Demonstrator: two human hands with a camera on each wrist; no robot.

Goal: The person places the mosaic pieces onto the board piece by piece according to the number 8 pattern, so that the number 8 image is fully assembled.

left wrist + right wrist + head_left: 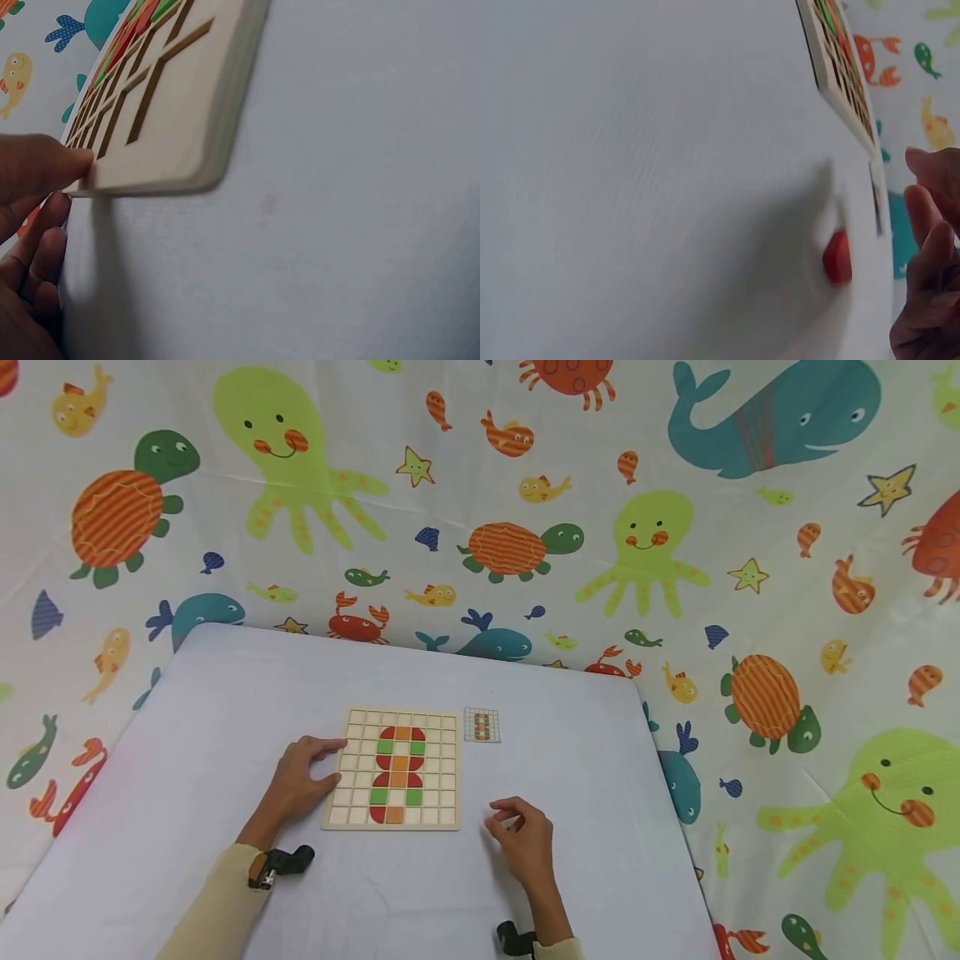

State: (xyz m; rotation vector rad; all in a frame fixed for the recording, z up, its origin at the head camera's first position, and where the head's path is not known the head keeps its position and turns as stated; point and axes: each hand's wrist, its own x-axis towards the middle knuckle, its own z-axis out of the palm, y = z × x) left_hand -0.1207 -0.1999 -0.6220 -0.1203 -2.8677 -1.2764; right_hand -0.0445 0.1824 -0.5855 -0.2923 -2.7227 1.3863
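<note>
A square wooden grid board point(442, 822) lies on the table, with red, green and orange pieces forming an 8-like figure. At its left side, my left hand point(297, 781) spreads thumb and index finger against the edge; the left wrist view shows the thumb tip point(84, 161) on the rim. To the right of the board, my right hand point(525, 839) hovers with loosely bent fingers, thumb and index tips apart. Below it, a blurred red piece point(838, 257) shows in the right wrist view; in the head view the hand hides it. Whether it touches the table is unclear.
A small pattern card point(482, 725) with a similar coloured figure lies beside the board's upper right corner. A white cloth covers the table point(585, 735). Behind and around it hangs a curtain point(450, 435) printed with sea animals.
</note>
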